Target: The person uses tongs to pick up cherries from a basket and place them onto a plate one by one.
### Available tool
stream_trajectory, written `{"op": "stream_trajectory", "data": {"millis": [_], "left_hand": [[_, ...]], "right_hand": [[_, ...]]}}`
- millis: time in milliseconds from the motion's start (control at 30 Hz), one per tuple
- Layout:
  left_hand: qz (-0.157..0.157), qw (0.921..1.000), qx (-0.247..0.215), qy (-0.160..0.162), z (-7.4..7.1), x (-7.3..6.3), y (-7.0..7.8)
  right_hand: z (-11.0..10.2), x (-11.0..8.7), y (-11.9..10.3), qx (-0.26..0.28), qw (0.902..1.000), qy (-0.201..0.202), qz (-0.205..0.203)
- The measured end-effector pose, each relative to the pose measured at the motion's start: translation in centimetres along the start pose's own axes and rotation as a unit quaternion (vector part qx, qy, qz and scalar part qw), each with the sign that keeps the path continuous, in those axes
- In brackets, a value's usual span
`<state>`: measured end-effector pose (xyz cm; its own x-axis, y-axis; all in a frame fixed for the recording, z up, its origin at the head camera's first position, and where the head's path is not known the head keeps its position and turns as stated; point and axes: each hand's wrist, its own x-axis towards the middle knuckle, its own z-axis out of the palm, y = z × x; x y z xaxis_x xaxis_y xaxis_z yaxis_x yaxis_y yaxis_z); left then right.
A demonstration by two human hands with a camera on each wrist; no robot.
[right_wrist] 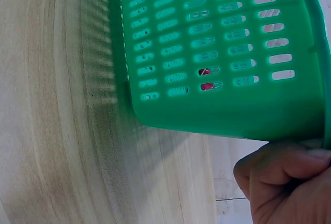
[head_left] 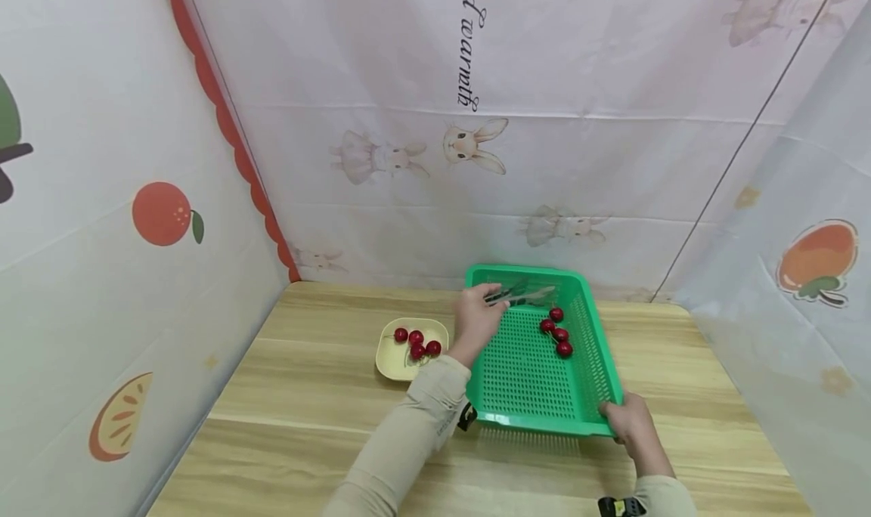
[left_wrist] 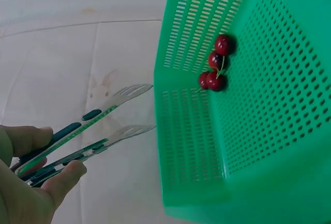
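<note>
Near the far left part of the green basket [head_left: 524, 422], my left hand [head_left: 478, 317] holds a pair of tongs [left_wrist: 135, 92]. The tongs' two arms are spread, with nothing between their tips in the left wrist view. My right hand [head_left: 631, 422] grips the basket's rim at the near right corner, fingers curled under it in the right wrist view [right_wrist: 289, 175]. Several dark red cherries [head_left: 561, 335] lie inside along the basket's right side. More cherries [head_left: 416, 338] with thin stems sit in a pale yellow dish [head_left: 388, 364] left of the basket, partly behind my left sleeve.
Basket and dish stand on a light wooden table [head_left: 306, 381]. Printed cloth walls [head_left: 408, 245] enclose it at the back and on both sides. The basket's far rim is close to the back cloth.
</note>
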<state>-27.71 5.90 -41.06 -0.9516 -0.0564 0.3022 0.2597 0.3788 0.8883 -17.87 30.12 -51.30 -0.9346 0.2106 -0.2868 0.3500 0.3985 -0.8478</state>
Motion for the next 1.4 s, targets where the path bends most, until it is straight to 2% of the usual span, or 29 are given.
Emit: {"op": "stream_trajectory", "data": {"millis": [300, 567, 800, 967, 1200, 1400], "left_hand": [[-0.056, 0.9984, 0.007, -0.01, 3.5, 0.4, -0.7], [-0.068, 0.9973, 0.026, -0.007, 6.0, 0.9, -1.2], [-0.06, 0.9969, 0.05, -0.003, 8.0, 1.2, -2.0], [-0.062, 0.9968, 0.05, 0.004, 8.8, 1.1, -2.3], [-0.085, 0.9954, 0.043, -0.013, 9.5, 1.1, -2.8], [-0.072, 0.9909, 0.108, -0.036, 9.3, 1.3, -2.8]], "right_hand": [[-0.1, -0.2, 0.4, -0.006, 1.0, 0.002, 0.003], [-0.2, -0.1, 0.3, -0.001, 1.0, 0.0, -0.001], [-0.6, -0.5, 0.1, -0.007, 1.0, 0.001, 0.002], [-0.6, -0.5, 0.0, -0.003, 1.0, -0.002, 0.006], [-0.3, -0.2, 0.0, -0.003, 0.9999, -0.003, 0.012], [-0.1, 0.1, 0.0, 0.002, 0.9999, -0.003, 0.011]]}}
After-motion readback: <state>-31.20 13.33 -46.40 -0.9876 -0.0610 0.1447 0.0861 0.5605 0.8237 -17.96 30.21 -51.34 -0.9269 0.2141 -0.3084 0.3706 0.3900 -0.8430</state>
